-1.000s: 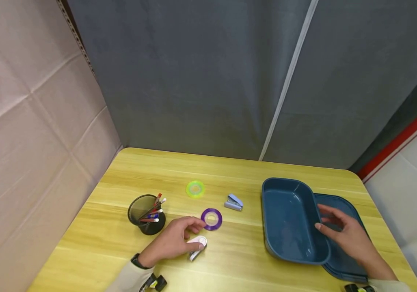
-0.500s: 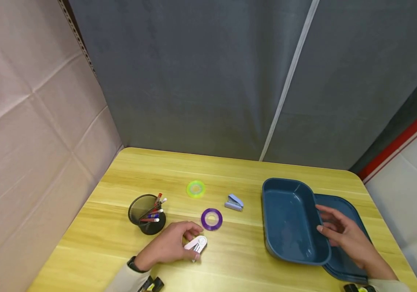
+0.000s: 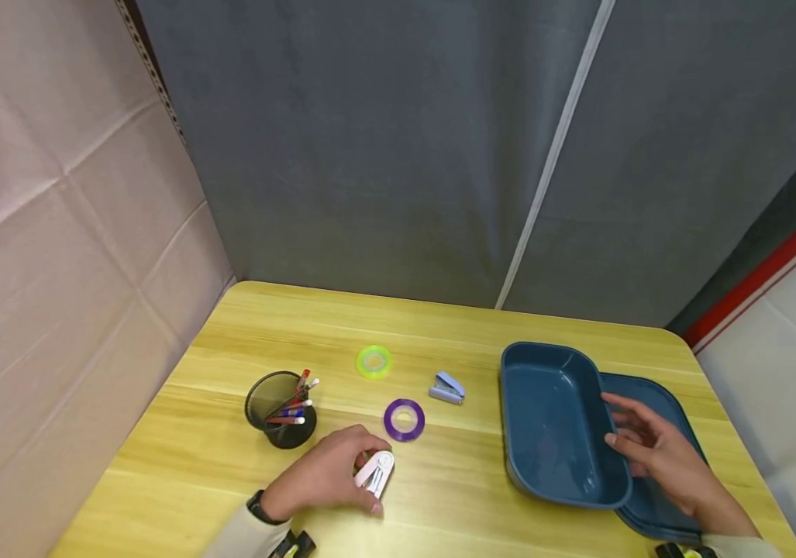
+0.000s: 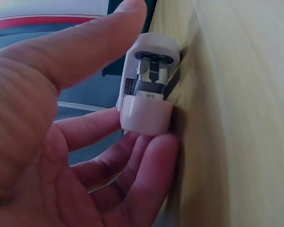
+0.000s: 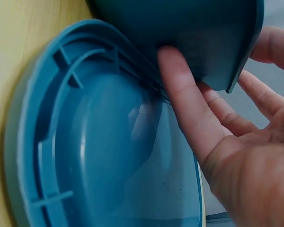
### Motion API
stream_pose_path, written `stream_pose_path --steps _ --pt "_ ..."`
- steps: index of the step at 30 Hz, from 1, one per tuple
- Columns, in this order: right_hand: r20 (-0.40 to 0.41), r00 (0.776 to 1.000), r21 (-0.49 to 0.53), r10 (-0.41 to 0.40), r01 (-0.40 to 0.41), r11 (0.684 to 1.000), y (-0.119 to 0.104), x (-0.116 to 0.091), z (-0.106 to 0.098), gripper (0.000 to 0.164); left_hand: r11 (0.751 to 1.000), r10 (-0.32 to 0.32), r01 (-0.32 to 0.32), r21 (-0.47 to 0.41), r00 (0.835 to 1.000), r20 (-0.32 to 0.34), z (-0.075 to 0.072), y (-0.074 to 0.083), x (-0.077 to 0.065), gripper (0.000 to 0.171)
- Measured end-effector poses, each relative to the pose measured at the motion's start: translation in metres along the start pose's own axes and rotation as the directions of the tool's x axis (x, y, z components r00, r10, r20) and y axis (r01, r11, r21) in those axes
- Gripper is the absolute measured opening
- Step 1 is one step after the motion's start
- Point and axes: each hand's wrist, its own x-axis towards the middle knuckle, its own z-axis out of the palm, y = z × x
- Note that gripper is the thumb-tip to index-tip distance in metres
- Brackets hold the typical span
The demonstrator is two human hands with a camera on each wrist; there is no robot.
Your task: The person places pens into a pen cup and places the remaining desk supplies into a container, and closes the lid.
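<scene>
My left hand (image 3: 338,473) has its thumb and fingers around a small pink-and-white stapler (image 3: 377,470) on the table. In the left wrist view, fingertips touch the pink end of the stapler (image 4: 146,113), while the thumb reaches along its other side. Over on the right, my right hand (image 3: 666,457) holds the side of a deep blue plastic box (image 3: 551,434), thumb at the rim and fingers against the outer wall. Under that hand and partly beneath the box lies a blue lid (image 3: 656,500). The right wrist view shows the ridged rim of the lid (image 5: 52,123).
Left of the left hand stands a black mesh pen holder (image 3: 286,430) with several pens. A purple tape roll (image 3: 392,434), a green tape roll (image 3: 363,362) and a blue stapler (image 3: 446,394) lie mid-table. A dark curtain (image 3: 370,155) hangs behind the table.
The pink-and-white stapler has turned a little in my left hand, whose thumb has shifted from over it to its near end. My right hand has slid slightly nearer along the box rim.
</scene>
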Motion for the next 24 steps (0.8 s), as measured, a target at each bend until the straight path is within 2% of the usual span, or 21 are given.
stream_pose_path --steps 9,18,24 --pt "0.004 1.000 0.022 0.007 -0.007 1.000 0.005 0.002 -0.001 0.068 0.999 0.002 -0.002 -0.033 1.000 0.003 0.000 -0.004 0.001 0.065" --pt "0.005 1.000 0.031 0.015 -0.015 0.999 0.007 0.002 -0.001 0.070 0.976 0.014 -0.013 -0.217 1.000 0.004 -0.004 -0.011 0.003 0.052" --pt "0.006 1.000 0.026 0.018 -0.018 0.999 0.005 0.002 0.000 0.070 0.961 0.033 -0.031 -0.276 0.999 0.000 -0.004 -0.012 0.005 0.051"
